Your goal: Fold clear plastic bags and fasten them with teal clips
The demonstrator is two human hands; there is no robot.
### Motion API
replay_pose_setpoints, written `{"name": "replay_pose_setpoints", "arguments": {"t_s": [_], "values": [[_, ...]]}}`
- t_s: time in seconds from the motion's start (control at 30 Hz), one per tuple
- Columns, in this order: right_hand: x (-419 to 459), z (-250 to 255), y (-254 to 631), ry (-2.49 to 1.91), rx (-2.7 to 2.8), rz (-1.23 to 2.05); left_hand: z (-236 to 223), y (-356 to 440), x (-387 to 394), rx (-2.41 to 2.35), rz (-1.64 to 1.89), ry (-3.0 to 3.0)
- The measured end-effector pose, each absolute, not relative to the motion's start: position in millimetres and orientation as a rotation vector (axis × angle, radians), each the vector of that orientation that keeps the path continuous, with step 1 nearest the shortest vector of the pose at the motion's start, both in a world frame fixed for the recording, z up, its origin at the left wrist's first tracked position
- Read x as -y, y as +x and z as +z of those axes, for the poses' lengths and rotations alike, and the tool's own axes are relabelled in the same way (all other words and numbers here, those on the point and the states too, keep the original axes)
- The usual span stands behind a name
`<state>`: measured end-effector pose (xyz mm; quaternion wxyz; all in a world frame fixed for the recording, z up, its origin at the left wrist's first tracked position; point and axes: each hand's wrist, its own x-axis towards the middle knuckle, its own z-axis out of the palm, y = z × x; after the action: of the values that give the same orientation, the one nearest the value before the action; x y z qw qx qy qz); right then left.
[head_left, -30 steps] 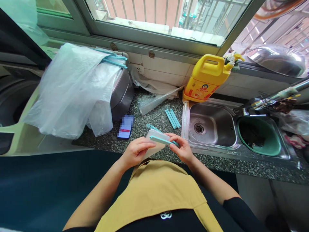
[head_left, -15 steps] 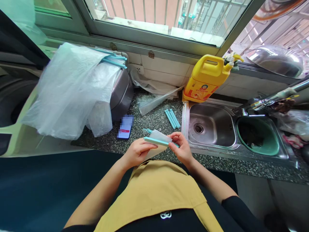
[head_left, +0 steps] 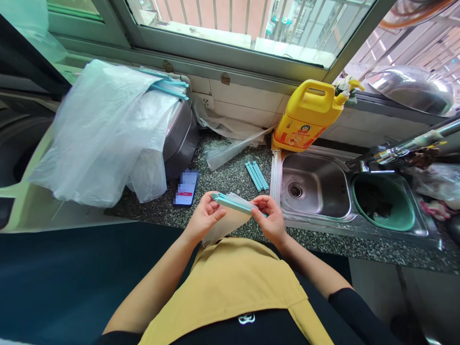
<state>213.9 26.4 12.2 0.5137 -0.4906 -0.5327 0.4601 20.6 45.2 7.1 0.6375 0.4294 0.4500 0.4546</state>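
A light blue bag sealing clip [head_left: 235,203] lies lengthwise between my two hands, over a clear plastic bag [head_left: 226,224] that hangs below it. My right hand [head_left: 269,214] pinches the clip's right end between thumb and fingers. At the other end, the curled fingers of my left hand [head_left: 204,216] are against the clip's tip, with the thumb just below the strip. The clip's two bars lie close together at the left; a bit of plastic sticks up behind them. Several matching clips [head_left: 256,176] rest side by side on the counter.
Left of the clips lies a phone [head_left: 186,188] on the speckled counter [head_left: 221,179]. Large plastic bags [head_left: 104,129] drape over a dark appliance [head_left: 181,139]. A yellow jug [head_left: 305,117] stands behind the steel sink [head_left: 316,184], which holds a green basin [head_left: 402,206] on its right.
My left hand has shifted up to the clip's left tip, its thumb dropping off the front bar. The clip's two bars have come closer together. My right hand has barely moved.
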Motion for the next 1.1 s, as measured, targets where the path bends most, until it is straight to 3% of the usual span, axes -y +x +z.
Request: {"name": "replay_pose_setpoints", "arguments": {"t_s": [0.13, 0.3, 0.43, 0.8, 1.1], "values": [[-30.8, 8.3, 214.4, -1.142, 1.395, 1.053, 13.8, 25.2, -56.1, -1.053, 0.996, 0.845], [-36.9, 8.3, 219.0, -1.003, 1.780, 0.599, 10.9, 29.3, -55.3, -1.118, 1.042, 0.786], [-38.7, 6.7, 219.4, -0.971, 1.869, 0.449, 11.3, 32.0, -53.1, -1.131, 1.044, 0.788], [-40.6, -0.3, 211.5, -0.976, 1.976, 0.380, 16.8, 35.5, -51.1, -1.162, 1.061, 0.766], [-32.4, -11.2, 210.8, -0.890, 1.648, 0.619, -1.3, 32.1, -45.3, -1.237, 1.099, 0.654]]}}
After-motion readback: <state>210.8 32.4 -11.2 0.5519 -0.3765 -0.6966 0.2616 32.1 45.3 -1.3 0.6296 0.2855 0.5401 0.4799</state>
